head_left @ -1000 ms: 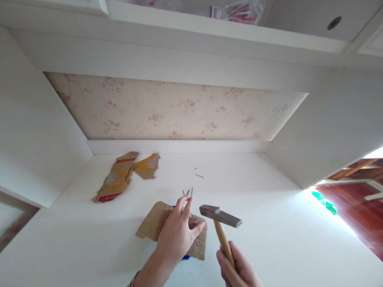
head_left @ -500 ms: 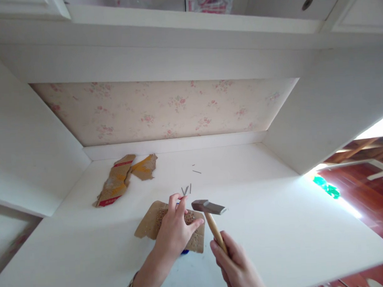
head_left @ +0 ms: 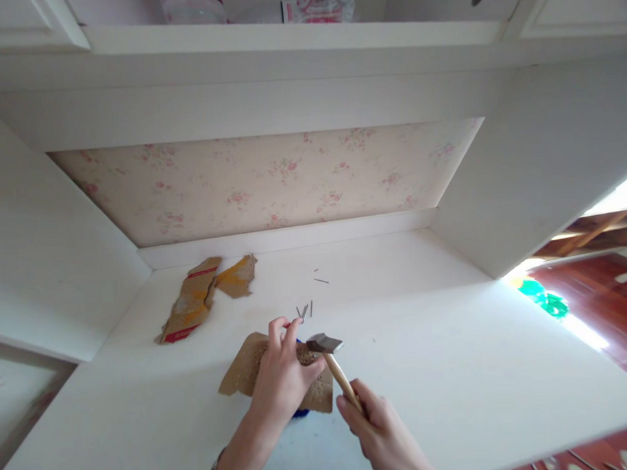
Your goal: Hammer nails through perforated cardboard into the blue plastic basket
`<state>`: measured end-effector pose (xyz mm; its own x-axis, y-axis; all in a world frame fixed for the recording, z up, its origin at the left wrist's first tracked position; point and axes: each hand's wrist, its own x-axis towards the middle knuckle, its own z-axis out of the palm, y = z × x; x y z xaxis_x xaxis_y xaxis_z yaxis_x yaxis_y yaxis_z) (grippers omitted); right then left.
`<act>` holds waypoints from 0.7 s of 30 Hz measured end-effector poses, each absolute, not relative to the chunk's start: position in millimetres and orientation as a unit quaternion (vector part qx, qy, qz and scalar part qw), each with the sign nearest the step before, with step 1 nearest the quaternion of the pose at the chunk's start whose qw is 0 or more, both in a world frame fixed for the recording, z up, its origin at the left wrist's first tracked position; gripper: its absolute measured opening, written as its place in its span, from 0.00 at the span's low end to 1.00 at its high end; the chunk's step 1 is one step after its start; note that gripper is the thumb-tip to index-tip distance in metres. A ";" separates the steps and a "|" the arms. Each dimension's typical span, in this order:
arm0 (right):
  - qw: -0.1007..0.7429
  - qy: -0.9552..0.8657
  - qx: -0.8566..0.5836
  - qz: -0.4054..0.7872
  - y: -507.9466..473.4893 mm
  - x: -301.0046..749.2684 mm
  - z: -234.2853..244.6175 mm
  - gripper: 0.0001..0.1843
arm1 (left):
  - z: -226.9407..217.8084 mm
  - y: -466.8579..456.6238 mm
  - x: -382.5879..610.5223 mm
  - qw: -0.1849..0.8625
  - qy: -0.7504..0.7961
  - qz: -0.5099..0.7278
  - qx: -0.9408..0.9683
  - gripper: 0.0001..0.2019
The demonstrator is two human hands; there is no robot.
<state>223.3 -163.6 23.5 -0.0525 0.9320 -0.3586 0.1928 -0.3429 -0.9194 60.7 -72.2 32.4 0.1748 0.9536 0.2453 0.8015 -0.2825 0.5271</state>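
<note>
A brown cardboard piece (head_left: pixel 240 366) dotted with many small holes lies at the front of the white tabletop. My left hand (head_left: pixel 284 370) rests over it, fingers curled toward its far edge and thumb spread to the right, holding it in place. Whether a nail sits under those fingers is hidden. Bits of something blue (head_left: pixel 301 413) peek out beneath the cardboard. My right hand (head_left: pixel 374 418) is wrapped around the wooden handle of a hammer (head_left: pixel 325 343). The hammer's metal head is over the cardboard's right part, close to my left thumb. Several nails (head_left: pixel 304 311) lie just beyond my left fingertips.
Farther back lie another nail (head_left: pixel 321 280) and a tiny sliver. Torn cardboard scraps (head_left: pixel 189 301) with yellow and red print are at the left rear. White side panels (head_left: pixel 497 180) enclose the tabletop, and a shelf (head_left: pixel 296 38) with plastic bottles runs above.
The hammer and my right hand have moved left, bringing the head from beside the cardboard to over it. My left hand stays on the cardboard. The camera view has tilted slightly.
</note>
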 end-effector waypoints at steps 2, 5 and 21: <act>0.334 -0.463 -0.604 0.556 -165.8 222.7 23.8 0.21 | 33.2 -73.2 60.5 0.132 0.585 0.263 0.756 0.27; 0.350 -0.460 -0.612 0.539 -168.9 221.8 24.2 0.21 | 34.1 -74.5 59.8 0.118 0.584 0.255 0.762 0.26; 0.506 -0.257 -0.631 0.530 -202.4 231.4 13.5 0.32 | 79.0 -38.4 36.4 0.128 0.504 0.164 0.838 0.10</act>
